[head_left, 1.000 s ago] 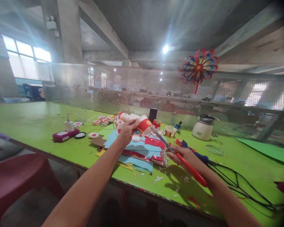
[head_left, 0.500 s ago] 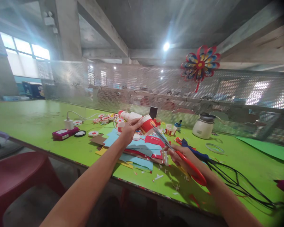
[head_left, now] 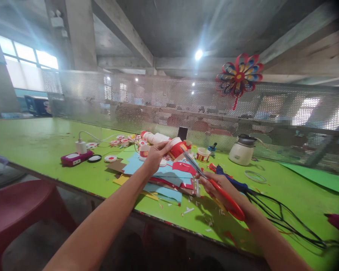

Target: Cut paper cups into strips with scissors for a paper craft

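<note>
Paper cup (head_left: 175,148), red and white, looks light and easily crushed; left hand (head_left: 154,157) closes its grip round the body above the worktop's near edge, right hand (head_left: 214,183) gripping red-handled scissors (head_left: 211,181) at the rim.

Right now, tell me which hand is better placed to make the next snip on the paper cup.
Right hand, probably: it grips the red-handled scissors, whose blades point at the paper cup's rim. The left hand is busy holding the cup.

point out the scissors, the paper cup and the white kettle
scissors (head_left: 224,195), head view, on the red handle in the right hand.
paper cup (head_left: 176,149), head view, on its red side wall.
white kettle (head_left: 241,154), head view, on its white body.
</note>
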### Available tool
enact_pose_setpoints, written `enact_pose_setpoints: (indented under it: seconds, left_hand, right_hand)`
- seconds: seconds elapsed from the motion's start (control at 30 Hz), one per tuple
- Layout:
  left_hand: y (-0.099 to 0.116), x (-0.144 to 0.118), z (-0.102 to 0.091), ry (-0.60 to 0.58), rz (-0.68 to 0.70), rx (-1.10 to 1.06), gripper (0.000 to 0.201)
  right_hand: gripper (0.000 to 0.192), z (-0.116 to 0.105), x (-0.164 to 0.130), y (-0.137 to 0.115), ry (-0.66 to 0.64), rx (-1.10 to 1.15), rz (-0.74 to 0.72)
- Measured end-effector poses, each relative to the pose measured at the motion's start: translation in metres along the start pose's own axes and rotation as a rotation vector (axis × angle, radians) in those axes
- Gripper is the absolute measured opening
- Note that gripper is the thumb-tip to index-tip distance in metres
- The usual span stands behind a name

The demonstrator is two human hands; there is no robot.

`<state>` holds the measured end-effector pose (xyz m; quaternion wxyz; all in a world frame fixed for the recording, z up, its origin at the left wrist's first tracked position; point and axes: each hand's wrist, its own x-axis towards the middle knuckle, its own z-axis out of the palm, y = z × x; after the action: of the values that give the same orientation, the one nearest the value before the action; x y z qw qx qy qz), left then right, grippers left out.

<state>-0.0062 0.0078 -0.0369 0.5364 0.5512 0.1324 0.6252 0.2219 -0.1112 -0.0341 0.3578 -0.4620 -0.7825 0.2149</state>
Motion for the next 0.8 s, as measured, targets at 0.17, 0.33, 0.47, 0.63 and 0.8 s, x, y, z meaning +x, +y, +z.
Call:
enact_pose_setpoints:
  seconds: [0.17,0.33,0.47,0.63,0.8]
  left_hand:
    - [-0.003,0.0,0.0,-0.009,0.01,-0.007,0.032]
    - [-0.004,-0.001,0.001,-0.013,0.009,0.009,0.036]
    - [-0.002,-0.002,0.003,0.013,-0.008,0.032,0.039]
    - [-0.001,-0.002,0.003,0.028,-0.016,0.035,0.039]
    - [-0.004,-0.001,0.001,-0.004,-0.008,0.037,0.037]
  right_hand:
    - [0.048,0.001,0.001,0.002,0.007,0.014,-0.002]
    - [0.045,0.002,0.001,0.009,-0.002,0.024,0.016]
    - [0.042,0.002,0.0,0.011,-0.018,0.03,0.033]
    - [0.043,0.002,0.0,0.009,-0.036,0.04,0.047]
    - [0.047,0.002,-0.001,0.009,-0.041,0.047,0.065]
